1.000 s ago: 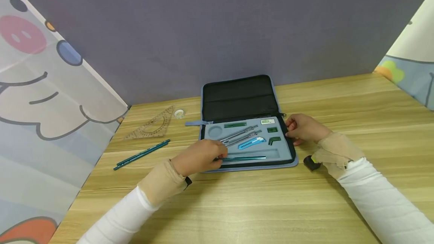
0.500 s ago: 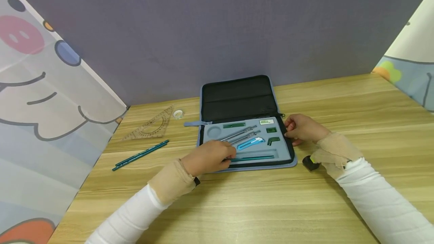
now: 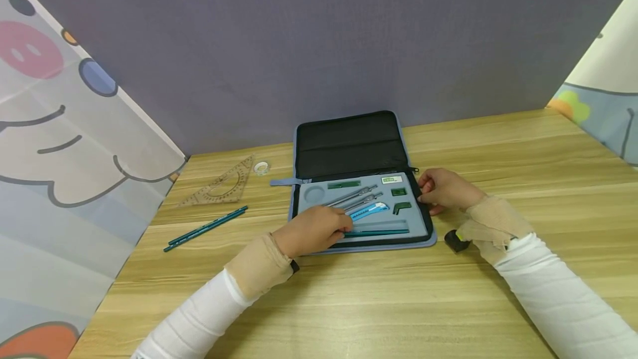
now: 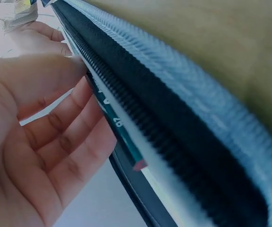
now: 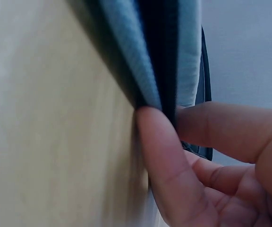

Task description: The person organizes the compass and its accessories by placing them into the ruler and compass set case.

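Note:
A zip-up case (image 3: 349, 143) lies unfolded on the table, its black-lined lid toward the back. In its grey tray (image 3: 324, 188) my left hand (image 3: 316, 230) pinches a dark green pencil (image 3: 381, 232) that lies along the front slot. The left wrist view shows the "2B" mark on this pencil (image 4: 117, 122) and its reddish end beyond my fingers. My right hand (image 3: 447, 189) grips the case's right edge; in the right wrist view thumb and finger (image 5: 162, 156) take the zip border between them. A blue utility knife (image 3: 370, 211) and compasses (image 3: 361, 199) sit behind the pencil.
Left of the case lie two green pencils (image 3: 205, 229), a clear set square (image 3: 219, 193) and a small roll of tape (image 3: 261, 168). The tray also holds an eraser (image 3: 391, 180) and several green pieces (image 3: 401, 207). A grey-purple panel (image 3: 349, 43) stands behind the table.
My left hand has slid to the right along the tray's front with the pencil, whose far end now reaches near the slot's right end. My right hand keeps its grip on the case edge.

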### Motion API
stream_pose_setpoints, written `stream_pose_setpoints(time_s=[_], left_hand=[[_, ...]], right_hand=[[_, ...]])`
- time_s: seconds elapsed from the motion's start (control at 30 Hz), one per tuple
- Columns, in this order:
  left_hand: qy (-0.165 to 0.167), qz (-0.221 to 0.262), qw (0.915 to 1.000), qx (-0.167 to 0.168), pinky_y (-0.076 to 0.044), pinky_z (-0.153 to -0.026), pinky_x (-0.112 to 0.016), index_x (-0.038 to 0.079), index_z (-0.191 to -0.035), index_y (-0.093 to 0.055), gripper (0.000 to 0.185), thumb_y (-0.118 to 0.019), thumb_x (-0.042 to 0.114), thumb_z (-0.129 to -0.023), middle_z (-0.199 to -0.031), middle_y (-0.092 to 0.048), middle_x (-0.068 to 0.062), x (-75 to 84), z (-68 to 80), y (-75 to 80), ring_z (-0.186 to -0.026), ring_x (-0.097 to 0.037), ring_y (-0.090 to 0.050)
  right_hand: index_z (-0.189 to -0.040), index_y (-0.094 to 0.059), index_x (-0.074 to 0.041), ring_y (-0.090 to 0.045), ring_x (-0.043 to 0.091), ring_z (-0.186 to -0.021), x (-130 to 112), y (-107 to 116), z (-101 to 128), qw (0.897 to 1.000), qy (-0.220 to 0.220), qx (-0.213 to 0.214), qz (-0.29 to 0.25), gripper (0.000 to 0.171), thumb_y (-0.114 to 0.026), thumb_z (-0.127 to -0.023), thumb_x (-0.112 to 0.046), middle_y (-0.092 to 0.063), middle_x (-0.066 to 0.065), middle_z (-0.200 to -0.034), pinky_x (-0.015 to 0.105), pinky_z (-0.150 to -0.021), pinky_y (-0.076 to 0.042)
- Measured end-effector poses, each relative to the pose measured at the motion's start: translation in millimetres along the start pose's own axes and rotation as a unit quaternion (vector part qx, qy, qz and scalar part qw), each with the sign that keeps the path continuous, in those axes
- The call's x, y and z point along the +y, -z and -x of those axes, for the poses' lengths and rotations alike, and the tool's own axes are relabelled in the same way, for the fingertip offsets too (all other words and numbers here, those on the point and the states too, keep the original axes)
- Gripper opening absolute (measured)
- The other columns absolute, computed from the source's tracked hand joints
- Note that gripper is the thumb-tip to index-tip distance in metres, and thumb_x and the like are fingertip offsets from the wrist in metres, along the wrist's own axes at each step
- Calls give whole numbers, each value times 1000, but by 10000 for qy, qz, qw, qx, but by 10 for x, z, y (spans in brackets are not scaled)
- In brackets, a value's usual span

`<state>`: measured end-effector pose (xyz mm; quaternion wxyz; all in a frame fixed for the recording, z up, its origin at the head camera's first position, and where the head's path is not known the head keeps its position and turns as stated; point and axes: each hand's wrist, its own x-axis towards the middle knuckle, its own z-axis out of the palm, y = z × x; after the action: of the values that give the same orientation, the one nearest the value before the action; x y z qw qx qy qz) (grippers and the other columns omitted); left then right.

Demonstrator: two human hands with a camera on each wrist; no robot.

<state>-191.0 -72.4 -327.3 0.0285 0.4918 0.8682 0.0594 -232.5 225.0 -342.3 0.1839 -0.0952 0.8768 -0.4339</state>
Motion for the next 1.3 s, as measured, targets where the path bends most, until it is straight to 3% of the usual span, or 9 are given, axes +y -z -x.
stream_pose_setpoints(time_s=[0.27, 0.43, 0.77, 1.3], left_hand=[[307, 707, 9970, -18, -50, -77, -21, 9, -100, -70, 14, -66, 4, -87, -98, -69, -3, -37, 6, -4, -89, -14, -64], [432, 701, 9965, -129, -51, -78, -21, 8, -101, -71, 16, -66, 5, -87, -100, -69, -3, -30, 0, 17, -91, -15, -64], [375, 839, 9956, -175, -50, -79, -20, 8, -104, -71, 18, -65, 4, -88, -101, -69, -3, -37, 6, 0, -92, -15, -64], [237, 824, 9963, -1, -50, -82, -19, 8, -102, -73, 18, -65, 2, -87, -101, -70, -3, -44, 7, -20, -95, -15, -64]], right_hand=[[-106, -42, 12, -55, 15, -60, -3, 1, 3, 10000, 10, 26, 42, 28, -59, -84, 5, -43, 11, -84, 29, -56, -56], [-106, -43, 12, -55, 15, -60, -12, 4, 7, 10000, 2, 29, 72, 29, -60, -84, 4, -44, 11, -84, 29, -56, -56], [-105, -42, 12, -55, 15, -60, -7, 4, 14, 10000, -21, 6, 87, 27, -59, -84, 5, -43, 11, -83, 29, -56, -56], [-105, -43, 12, -56, 15, -59, -14, 0, 7, 9999, 22, 17, 115, 28, -59, -84, 5, -44, 11, -83, 29, -56, -56]])
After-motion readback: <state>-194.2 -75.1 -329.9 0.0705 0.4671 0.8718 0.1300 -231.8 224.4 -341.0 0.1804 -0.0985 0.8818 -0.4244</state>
